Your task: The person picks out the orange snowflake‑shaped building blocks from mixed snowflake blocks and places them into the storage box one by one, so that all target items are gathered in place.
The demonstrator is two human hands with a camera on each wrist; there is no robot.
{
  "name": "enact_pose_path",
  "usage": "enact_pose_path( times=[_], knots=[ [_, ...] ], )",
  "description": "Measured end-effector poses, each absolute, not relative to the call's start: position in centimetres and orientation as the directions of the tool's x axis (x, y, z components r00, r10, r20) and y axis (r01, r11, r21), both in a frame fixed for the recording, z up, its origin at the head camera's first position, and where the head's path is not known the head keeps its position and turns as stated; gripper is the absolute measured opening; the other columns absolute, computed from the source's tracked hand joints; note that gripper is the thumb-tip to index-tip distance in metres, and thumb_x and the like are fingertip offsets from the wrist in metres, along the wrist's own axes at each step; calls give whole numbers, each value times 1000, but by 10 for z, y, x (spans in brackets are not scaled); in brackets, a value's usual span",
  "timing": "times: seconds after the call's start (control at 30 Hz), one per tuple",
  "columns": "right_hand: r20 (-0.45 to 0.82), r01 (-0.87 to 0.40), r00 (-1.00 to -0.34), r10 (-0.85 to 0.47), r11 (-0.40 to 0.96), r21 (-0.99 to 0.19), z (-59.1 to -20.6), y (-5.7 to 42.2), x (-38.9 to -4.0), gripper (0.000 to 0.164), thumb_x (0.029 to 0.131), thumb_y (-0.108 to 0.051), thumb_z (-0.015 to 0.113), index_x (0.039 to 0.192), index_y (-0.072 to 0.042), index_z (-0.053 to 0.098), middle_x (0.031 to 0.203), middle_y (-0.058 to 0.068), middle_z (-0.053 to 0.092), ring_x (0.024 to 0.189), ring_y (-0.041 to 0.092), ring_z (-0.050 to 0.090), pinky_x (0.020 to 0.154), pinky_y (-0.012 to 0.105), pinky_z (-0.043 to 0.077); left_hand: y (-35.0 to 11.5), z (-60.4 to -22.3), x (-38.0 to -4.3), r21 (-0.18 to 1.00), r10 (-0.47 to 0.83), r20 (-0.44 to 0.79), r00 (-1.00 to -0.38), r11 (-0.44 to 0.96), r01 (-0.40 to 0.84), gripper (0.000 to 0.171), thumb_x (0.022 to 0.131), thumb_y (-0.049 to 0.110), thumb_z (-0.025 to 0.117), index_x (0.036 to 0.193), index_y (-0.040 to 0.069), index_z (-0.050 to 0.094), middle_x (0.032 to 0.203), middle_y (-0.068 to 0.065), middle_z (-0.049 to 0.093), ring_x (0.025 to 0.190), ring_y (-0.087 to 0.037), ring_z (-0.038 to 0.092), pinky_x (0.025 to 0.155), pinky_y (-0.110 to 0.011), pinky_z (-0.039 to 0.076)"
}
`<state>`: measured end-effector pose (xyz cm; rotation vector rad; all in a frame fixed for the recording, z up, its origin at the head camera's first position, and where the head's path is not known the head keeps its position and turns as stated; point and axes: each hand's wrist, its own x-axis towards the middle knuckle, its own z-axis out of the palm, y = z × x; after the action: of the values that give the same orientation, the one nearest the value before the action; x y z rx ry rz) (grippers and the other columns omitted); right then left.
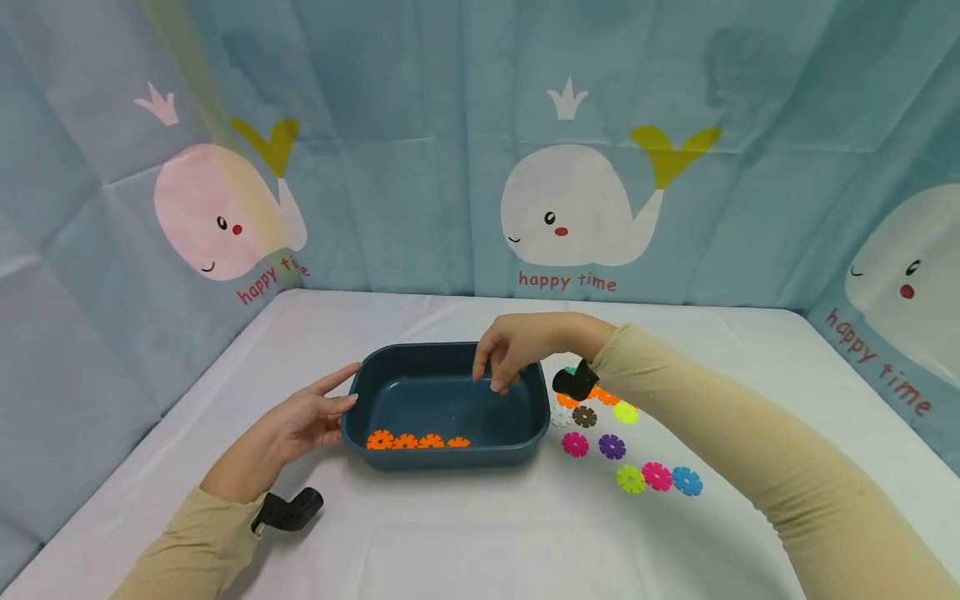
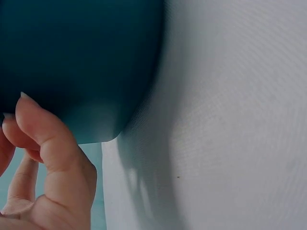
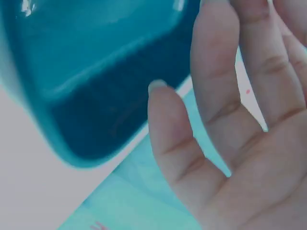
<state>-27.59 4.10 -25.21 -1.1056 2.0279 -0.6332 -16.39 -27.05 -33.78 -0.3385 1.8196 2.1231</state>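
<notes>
A dark blue rectangular plastic basin [image 1: 442, 457] stands on the white-covered table. Several orange notched plastic discs [image 1: 380, 439] lie inside along its near wall. At the basin's left end, my left hand [image 1: 303, 421] touches the outer side with its fingers and thumb; the left wrist view shows the fingertips against the blue wall [image 2: 91, 62]. Above the right part of the basin hangs my right hand [image 1: 517, 346], fingers pointing down, with no disc visible in it. In the right wrist view its fingers [image 3: 216, 62] are apart, beside the basin's rim [image 3: 86, 165].
Right of the basin lie loose notched discs: pink [image 1: 575, 444], purple [image 1: 612, 447], brown [image 1: 584, 417], yellow-green [image 1: 631, 479], blue [image 1: 687, 481] and others. My right forearm and wrist camera [image 1: 576, 382] hide part of them. A whale-print curtain [image 1: 405, 208] hangs behind the table.
</notes>
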Motion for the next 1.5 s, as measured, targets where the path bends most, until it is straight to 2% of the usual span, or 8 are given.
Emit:
enact_pose_path(
  times=[0.13,0.23,0.33,0.5,0.77,0.97,1.23,1.5],
  knots=[
    [-320,-474,-427,-846,510,-718,-245,65,-270,20,90,-3,67,109,-1,68,77,5,69,83,29,66,78,37,54,-272,-338,-165,908,89,-389,-917,-131,-398,73,98,5,55,157,17,13,85,-3,52,68,-13,52,63,-24,54],
    [-304,-460,-467,-830,522,-718,-240,81,-264,20,89,-3,67,109,-1,68,78,5,69,81,27,65,76,34,54,-272,-338,-164,907,90,-394,-915,-124,-403,73,98,5,54,157,17,12,86,-3,51,69,-13,51,63,-24,54],
    [-300,-443,-509,-807,544,-712,-237,96,-260,21,89,-3,68,109,0,68,78,6,69,75,22,63,75,35,53,-272,-339,-164,906,87,-395,-915,-127,-403,74,98,5,55,157,17,12,87,-3,51,69,-13,51,63,-24,54],
    [-288,-425,-570,-770,576,-699,-239,124,-256,21,88,-3,69,109,1,69,80,7,70,75,19,64,80,39,54,-271,-340,-166,911,90,-383,-919,-126,-392,75,98,6,56,157,18,12,88,-2,52,70,-12,52,63,-24,54],
    [-260,-404,-623,-737,589,-700,-246,167,-250,22,89,-7,70,109,0,68,81,7,69,74,21,62,76,35,53,-270,-343,-167,918,96,-371,-924,-113,-380,75,98,7,56,157,17,11,89,-2,53,72,-13,53,65,-26,55],
    [-237,-384,-677,-697,608,-695,-250,192,-247,23,89,-9,70,110,-1,69,80,4,68,77,23,62,76,36,53,-271,-343,-167,915,96,-377,-921,-116,-386,75,98,6,55,157,18,10,91,-2,52,72,-13,53,65,-26,55],
    [-203,-370,-730,-653,627,-685,-256,216,-246,25,89,-12,71,110,0,69,91,5,67,87,23,63,81,38,55,-271,-340,-167,915,92,-375,-923,-123,-384,76,98,6,55,157,17,10,91,-3,53,70,-12,55,65,-26,56],
    [-172,-369,-775,-608,656,-658,-263,237,-245,27,90,-16,70,112,-2,68,95,4,66,92,23,59,78,34,53,-271,-340,-167,915,95,-377,-921,-117,-387,75,98,6,55,157,17,10,90,-3,53,70,-12,55,65,-26,55]
  ],
)
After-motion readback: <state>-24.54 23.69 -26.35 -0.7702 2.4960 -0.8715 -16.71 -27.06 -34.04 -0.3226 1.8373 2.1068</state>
